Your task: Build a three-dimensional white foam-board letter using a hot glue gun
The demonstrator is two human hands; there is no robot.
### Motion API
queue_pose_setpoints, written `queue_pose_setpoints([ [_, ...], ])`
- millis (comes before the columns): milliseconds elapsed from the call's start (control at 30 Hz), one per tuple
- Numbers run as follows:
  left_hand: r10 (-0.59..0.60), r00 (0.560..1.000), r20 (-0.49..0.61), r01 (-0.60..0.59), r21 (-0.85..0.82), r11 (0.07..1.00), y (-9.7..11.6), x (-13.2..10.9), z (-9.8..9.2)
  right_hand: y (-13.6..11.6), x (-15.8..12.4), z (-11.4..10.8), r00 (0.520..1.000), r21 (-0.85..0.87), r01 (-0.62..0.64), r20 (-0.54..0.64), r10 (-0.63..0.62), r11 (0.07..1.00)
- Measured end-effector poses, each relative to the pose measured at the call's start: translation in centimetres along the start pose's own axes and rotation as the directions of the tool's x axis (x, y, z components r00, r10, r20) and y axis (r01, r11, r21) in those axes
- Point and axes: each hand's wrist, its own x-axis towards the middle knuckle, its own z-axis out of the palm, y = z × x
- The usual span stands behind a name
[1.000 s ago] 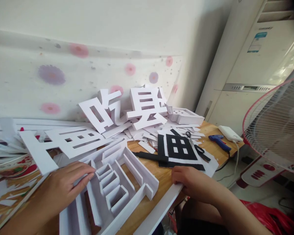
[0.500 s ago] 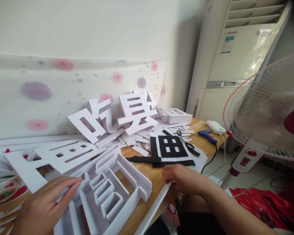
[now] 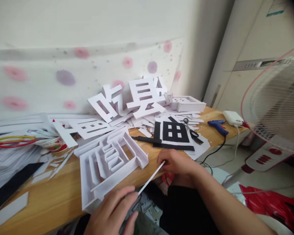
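Observation:
A narrow white strip (image 3: pixel 150 178) slants between my two hands in front of the table's front edge. My right hand (image 3: pixel 177 162) pinches its upper end with curled fingers. The lower end runs to the fingers of my left hand (image 3: pixel 115 209), which appear to close on it; the thumb lies partly below. Left of the strip, a hollow white letter form (image 3: pixel 112 163) lies on the wooden table, its thin upright walls facing up. Its near corner is partly behind my left hand.
White cut-out characters (image 3: pixel 147 94) lean on paper scraps at the back. Black cut-out sheet (image 3: pixel 175 133), scissors (image 3: pixel 191 129), blue glue gun (image 3: pixel 218 126) and white power adapter (image 3: pixel 232 118) lie to the right. A fan (image 3: pixel 279 98) stands beyond the table. Black strip (image 3: pixel 14 186) lies at left.
My left hand has left the hollow letter form and come right to the strip's lower end. The strip now appears edge-on. The view has shifted left.

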Motion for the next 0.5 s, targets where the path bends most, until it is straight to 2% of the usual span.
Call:
queue_pose_setpoints([
  [100,-0.106,0.988,0.114,0.096,0.09,0.991,0.5,0.1,1.2,-0.1,0.2,0.4,0.999,0.021,-0.005,-0.042,0.006,1.0],
  [167,-0.205,0.953,0.222,0.176,0.145,0.974,0.5,-0.3,1.9,-0.3,0.5,0.6,0.998,0.029,0.007,-0.058,-0.005,1.0],
  [267,-0.362,0.84,0.404,0.294,0.221,0.93,0.6,-0.9,2.4,-0.4,0.8,1.1,0.996,0.04,0.029,-0.08,-0.025,0.999],
  [333,-0.407,0.762,0.504,0.335,0.231,0.913,0.7,-1.2,2.2,-0.5,0.9,1.5,0.994,0.045,0.034,-0.109,-0.029,0.998],
  [367,-0.413,0.742,0.527,0.35,0.221,0.91,0.7,-1.3,2.0,-0.5,1.0,1.6,0.991,0.045,0.033,-0.128,-0.027,0.998],
  [400,-0.41,0.74,0.532,0.362,0.199,0.911,0.7,-1.3,1.7,-0.6,1.0,1.7,0.989,0.044,0.028,-0.15,-0.021,0.999],
  [500,-0.396,0.778,0.488,0.396,0.109,0.912,0.4,-1.3,0.8,-0.7,1.1,1.9,0.976,0.046,-0.003,-0.217,0.012,0.999],
])
